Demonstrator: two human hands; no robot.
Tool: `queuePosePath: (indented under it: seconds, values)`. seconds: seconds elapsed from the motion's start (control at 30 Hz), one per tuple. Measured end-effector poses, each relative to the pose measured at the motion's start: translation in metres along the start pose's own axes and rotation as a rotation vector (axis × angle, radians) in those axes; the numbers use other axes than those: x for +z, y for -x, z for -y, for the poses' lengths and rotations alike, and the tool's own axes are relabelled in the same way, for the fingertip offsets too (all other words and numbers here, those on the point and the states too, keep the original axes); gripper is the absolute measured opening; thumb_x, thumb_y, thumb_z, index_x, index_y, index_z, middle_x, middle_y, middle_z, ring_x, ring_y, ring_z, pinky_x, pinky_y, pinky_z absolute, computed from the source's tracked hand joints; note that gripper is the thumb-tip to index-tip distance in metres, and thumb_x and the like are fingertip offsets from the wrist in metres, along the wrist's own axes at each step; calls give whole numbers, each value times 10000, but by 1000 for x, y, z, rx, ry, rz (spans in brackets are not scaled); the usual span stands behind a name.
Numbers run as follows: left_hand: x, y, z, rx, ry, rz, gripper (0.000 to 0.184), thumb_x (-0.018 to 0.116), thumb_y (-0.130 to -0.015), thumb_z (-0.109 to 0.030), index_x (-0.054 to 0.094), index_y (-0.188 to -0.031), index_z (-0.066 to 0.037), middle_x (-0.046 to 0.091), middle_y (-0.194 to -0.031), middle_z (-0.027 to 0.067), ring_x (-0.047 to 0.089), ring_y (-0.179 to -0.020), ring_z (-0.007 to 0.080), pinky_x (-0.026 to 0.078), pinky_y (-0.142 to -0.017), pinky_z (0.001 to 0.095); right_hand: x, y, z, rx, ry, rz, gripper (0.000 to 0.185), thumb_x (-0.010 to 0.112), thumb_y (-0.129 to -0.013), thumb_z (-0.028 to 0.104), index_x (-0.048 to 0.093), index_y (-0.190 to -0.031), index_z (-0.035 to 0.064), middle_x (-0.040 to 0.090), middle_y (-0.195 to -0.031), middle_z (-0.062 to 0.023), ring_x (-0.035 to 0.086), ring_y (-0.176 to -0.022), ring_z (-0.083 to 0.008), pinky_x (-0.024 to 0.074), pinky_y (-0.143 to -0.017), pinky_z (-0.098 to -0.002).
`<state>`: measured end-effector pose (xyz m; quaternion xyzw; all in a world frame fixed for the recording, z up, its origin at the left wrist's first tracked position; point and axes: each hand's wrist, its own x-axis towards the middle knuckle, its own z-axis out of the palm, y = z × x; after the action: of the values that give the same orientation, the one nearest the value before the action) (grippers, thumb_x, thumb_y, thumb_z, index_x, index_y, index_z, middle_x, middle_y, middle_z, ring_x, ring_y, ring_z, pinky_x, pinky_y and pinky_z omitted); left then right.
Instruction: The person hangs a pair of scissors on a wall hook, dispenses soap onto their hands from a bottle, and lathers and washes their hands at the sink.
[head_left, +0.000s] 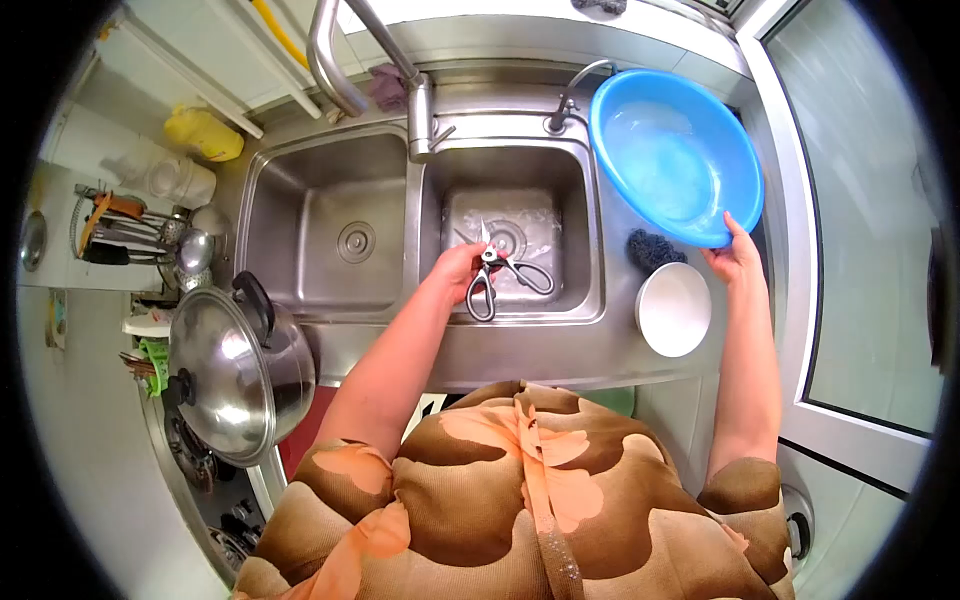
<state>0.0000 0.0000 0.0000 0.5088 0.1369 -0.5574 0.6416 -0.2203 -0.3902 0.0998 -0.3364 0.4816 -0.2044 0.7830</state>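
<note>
My left hand (463,272) is closed around the middle of a pair of kitchen scissors (488,258), over the right basin of the sink (594,250). The blades stand apart and point away from me; the dark-rimmed handle loops are spread toward me. At the right, my right hand (737,255) grips the near rim of a large blue plastic basin (728,130), thumb on the rim and fingers partly hidden below. The basin is tilted and rests at the sink's right side. Close by are a dark scouring pad (652,250) and a white bowl (674,310).
A steel faucet (421,120) rises between the two basins, and a thin curved tap (566,105) stands behind the right one. A large lidded steel pot (235,370) is at the left. Ladles (195,250) hang beyond it. A window frame (800,220) borders the right.
</note>
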Motion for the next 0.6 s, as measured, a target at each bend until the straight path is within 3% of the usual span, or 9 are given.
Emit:
queuePosePath:
  seconds: [0.1,0.17,0.2,0.23,0.3,0.37,0.5,0.57,0.6]
  values:
    - [-15,3,-16,55,14,-83,202,427,-930,-177,532,-1036,-41,660,-898,108,622,-706,169,512,-525,305,10,9,-19,-49,19,-93,628,669,-797,339,394,-1285,55,486,-1235,-133,440,-1152,-306,404,-935,-512]
    - [-8,7,-8,19,39,-110,192,422,-931,-166,524,-1034,-40,658,-888,105,620,-693,171,513,-525,304,3,22,-13,-147,296,-237,616,649,-804,347,398,-1278,44,510,-1197,-136,504,-1067,-328,415,-888,-505]
    - [-8,7,-4,38,34,-105,188,424,-932,-172,530,-1012,-39,658,-882,102,619,-686,170,512,-520,301,15,50,-11,-281,661,-276,680,638,-799,361,358,-1318,24,481,-1255,-165,520,-1070,-324,414,-891,-457]
    - [-10,5,-2,37,50,-112,188,424,-932,-172,530,-1012,-39,658,-882,102,619,-686,170,512,-520,301,17,61,-19,-277,676,-267,680,638,-799,361,358,-1318,24,481,-1255,-165,520,-1070,-324,414,-891,-457]
    - [-17,2,0,21,14,-106,184,431,-933,-182,537,-985,-41,657,-877,106,616,-677,172,505,-507,301,19,75,-35,-809,1008,-570,754,638,-787,382,311,-1353,6,435,-1321,-186,504,-1119,-297,404,-923,-406]
    - [-9,8,-2,14,22,-162,169,459,-924,-189,541,-965,-47,655,-858,99,610,-667,168,491,-492,301,25,92,-41,-943,973,-474,659,649,-801,283,371,-1326,-4,464,-1302,-172,521,-1107,-263,410,-922,-373]
    - [-11,2,0,27,51,-72,170,467,-910,-176,545,-993,-51,649,-865,90,609,-679,166,513,-514,301,66,127,-42,-898,920,-306,426,627,-831,171,522,-1217,23,579,-1133,-110,558,-1002,-170,448,-854,-313]
    - [-1,9,-5,13,48,-53,184,460,-904,-160,547,-1021,-46,643,-883,93,608,-696,162,524,-530,296,85,132,-55,-751,524,108,384,628,-834,175,551,-1186,43,613,-1054,-96,569,-945,-152,457,-818,-280]
    - [4,12,-7,16,52,-40,192,460,-901,-150,550,-1031,-41,639,-901,100,607,-711,160,536,-547,293,91,131,-73,-675,594,181,374,630,-832,170,557,-1174,39,620,-1031,-92,569,-932,-140,459,-810,-270]
